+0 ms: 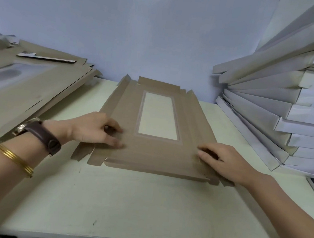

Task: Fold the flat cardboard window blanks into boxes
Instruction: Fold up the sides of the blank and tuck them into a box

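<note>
Flat brown cardboard window blank (156, 153) lies centred on the pale table (125, 202). Left hand (92, 128) at nine o'clock and right hand (222, 163) at three o'clock each grip a side flap with curled fingers.

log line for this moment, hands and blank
item: window blank flat on table | left hand: grips left flap | right hand: grips right flap | nearby: flat stack, folded boxes

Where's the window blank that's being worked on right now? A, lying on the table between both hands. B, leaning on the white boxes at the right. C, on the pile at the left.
A: the window blank lies on the table, left hand at its left edge, right hand at its right.
</note>
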Demonstrator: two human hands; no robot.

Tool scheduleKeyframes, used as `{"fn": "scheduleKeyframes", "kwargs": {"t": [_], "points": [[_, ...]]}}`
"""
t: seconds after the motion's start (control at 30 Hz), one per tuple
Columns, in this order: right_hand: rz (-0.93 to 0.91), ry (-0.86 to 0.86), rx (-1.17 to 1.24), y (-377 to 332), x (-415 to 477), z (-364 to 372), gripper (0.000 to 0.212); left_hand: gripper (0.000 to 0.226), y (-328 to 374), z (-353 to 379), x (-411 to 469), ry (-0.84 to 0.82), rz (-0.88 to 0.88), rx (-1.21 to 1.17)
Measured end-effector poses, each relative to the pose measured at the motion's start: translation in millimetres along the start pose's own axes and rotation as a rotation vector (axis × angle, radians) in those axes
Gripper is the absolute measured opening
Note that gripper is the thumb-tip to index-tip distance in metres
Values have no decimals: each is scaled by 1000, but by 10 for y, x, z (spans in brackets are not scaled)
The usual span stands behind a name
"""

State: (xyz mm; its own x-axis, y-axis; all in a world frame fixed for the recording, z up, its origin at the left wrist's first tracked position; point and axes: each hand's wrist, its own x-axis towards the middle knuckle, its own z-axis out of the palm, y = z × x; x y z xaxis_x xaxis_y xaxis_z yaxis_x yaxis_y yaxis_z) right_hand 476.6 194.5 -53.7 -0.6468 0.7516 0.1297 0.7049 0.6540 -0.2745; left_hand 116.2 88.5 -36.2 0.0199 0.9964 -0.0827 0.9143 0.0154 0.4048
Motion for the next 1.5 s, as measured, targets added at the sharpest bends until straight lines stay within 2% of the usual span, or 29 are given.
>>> {"fn": "scheduleKeyframes", "kwargs": {"t": [0.1, 0.2, 0.3, 0.37, 0.47, 0.67, 0.87, 1.0, 1.07, 1.1, 1.17, 1.43, 1.5], "points": [[61, -112, 212, -43, -69, -78, 55, 88, 62, -19, -92, -190, 34, -217], [77, -254, 244, -67, -111, -80, 75, 125, 86, 49, -110, -343, 58, 12], [-14, -332, 53, -58, -127, -30, 96, 136, 78, 91, -122, -363, 71, 121], [-27, -316, 7, -32, -140, -3, 96, 132, 64, 106, -126, -351, 65, 109], [-29, -262, -5, 12, -155, 19, 88, 114, 23, 136, -118, -309, 82, 38], [-145, -90, -42, 30, -145, 41, 52, 73, -15, 175, -126, -153, 106, -75], [-215, 11, -78, -21, -160, 77, 37, 49, 17, 216, -145, -40, 115, -52], [-134, 12, -68, -24, -186, 94, 37, 22, 34, 218, -194, -1, 133, -120], [-83, 11, 15, -51, -199, 75, 15, 5, 32, 203, -205, 33, 101, -163], [-68, 26, 68, -56, -191, 62, 12, 15, 18, 209, -189, 67, 75, -174], [-39, 83, 119, -69, -154, 48, 30, 30, 10, 219, -167, 140, 18, -172], [162, 199, 155, -105, 110, 150, 30, 5, 63, 309, -72, 280, -45, -290], [201, 199, 167, -146, 143, 173, 30, 10, 74, 320, -38, 315, -82, -315]]}}
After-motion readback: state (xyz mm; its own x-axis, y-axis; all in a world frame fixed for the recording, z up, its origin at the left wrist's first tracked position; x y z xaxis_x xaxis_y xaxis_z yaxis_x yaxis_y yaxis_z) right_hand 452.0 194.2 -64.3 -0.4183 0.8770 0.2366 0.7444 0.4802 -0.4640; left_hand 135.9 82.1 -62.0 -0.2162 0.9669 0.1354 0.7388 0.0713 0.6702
